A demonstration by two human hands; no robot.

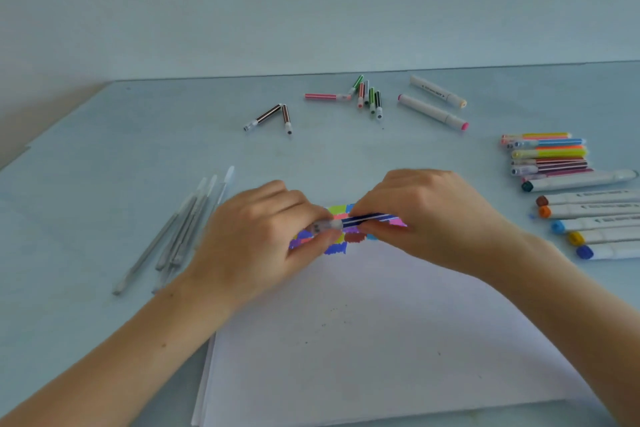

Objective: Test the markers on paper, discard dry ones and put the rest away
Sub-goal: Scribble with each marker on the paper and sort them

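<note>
Far left of the table (pixel 104 156): loose bundle of pale grey pens (pixel 180 229), long axes running from near-left up toward far-right, tips fanned at the far end.

Left hand (pixel 256 236): fingers closed round the clear cap end of a dark blue striped marker (pixel 360 220). Marker held just above the paper (pixel 363 340), over the patch of colour swatches (pixel 332 239) at the sheet's far edge. Long axis nearly level across the view, left to right, right end tilted slightly away; cap end points left, barrel end right.

Right hand (pixel 426 215): fingertips pinched on the barrel's right portion. Whether the cap is seated or parting from the barrel cannot be told; the spot is blurred.

Far centre: two brown striped markers (pixel 273 118) meeting in a V, then a pink marker (pixel 325 96) lying crosswise beside a small cluster of green and red markers (pixel 369 95), mostly pointing toward the viewer. Right of those, two thick white markers (pixel 433 104), roughly parallel, slanting down to the right.

Right edge: stack of thin striped markers (pixel 547 154) lying crosswise, caps left; nearer, a row of thick white markers (pixel 595 222) with coloured caps left.
</note>
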